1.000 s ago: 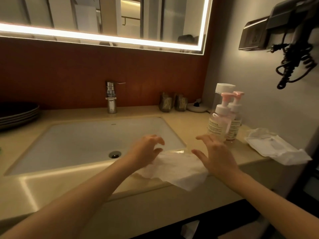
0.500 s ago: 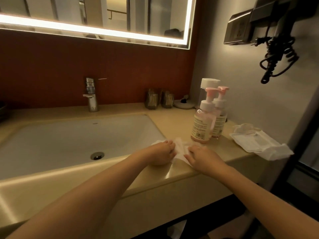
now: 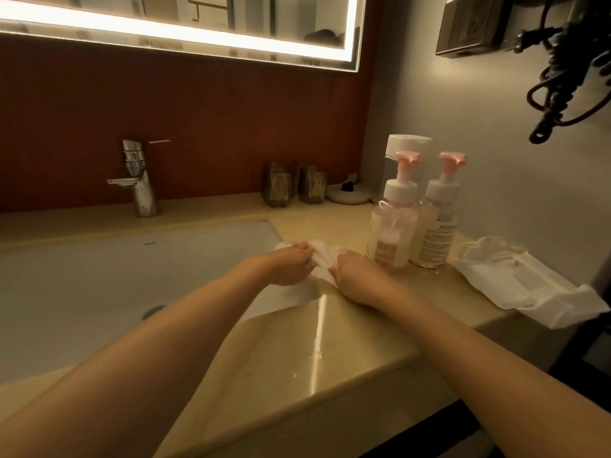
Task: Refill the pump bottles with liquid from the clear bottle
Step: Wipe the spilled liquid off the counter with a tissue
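Two pump bottles with pink nozzles stand upright on the beige counter at the right: the nearer pump bottle (image 3: 391,226) and a second pump bottle (image 3: 438,231) beside it. Behind them rises the clear bottle (image 3: 408,150) with a white cap, mostly hidden. A white tissue (image 3: 297,294) lies on the counter at the sink's right corner. My left hand (image 3: 291,264) and my right hand (image 3: 355,274) both pinch the tissue's far edge, close together, just left of the nearer pump bottle.
A sink basin (image 3: 99,276) with a chrome faucet (image 3: 140,180) fills the left. Two dark glasses (image 3: 292,186) and a small white dish (image 3: 348,193) stand by the back wall. Crumpled white wrapping (image 3: 515,279) lies at the counter's right end. A coiled black cord (image 3: 562,77) hangs on the wall.
Both hands moved forward from above the spread tissue and came down on it, gathering it toward the pump bottles. The view shifted closer and rightward.
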A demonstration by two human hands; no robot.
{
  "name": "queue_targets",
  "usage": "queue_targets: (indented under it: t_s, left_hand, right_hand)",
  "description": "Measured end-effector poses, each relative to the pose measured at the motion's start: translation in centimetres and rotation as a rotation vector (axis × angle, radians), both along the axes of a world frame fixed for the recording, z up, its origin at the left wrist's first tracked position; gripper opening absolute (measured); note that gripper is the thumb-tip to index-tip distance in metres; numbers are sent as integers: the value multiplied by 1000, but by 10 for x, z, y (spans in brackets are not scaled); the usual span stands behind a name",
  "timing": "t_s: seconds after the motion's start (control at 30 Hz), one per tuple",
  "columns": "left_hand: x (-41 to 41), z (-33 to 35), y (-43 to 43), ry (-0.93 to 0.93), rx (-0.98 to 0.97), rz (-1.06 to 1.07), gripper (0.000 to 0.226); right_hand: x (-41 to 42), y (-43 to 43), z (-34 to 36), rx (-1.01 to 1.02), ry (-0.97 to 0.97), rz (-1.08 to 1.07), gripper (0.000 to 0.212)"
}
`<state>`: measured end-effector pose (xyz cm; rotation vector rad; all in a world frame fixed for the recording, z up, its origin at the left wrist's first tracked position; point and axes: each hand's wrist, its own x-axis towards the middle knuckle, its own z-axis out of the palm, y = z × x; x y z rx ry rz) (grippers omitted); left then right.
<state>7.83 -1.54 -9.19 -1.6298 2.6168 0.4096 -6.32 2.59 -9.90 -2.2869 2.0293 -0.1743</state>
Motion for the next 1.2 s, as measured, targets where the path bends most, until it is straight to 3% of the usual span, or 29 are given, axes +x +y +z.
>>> queue_targets:
  t_s: [0.6,0.8,1.2]
  left_hand:
    - [3,2,-123,-68,-28,173,54]
    - [3,10,-94,-96,14,130,52]
    - [1,21,58,-117,36,-118,49]
  right_hand:
    - [26,-139,12,216,104,-129,57]
    - [31,-93,25,175,177,-102,45]
    - [9,50,8,200,270,-114,52]
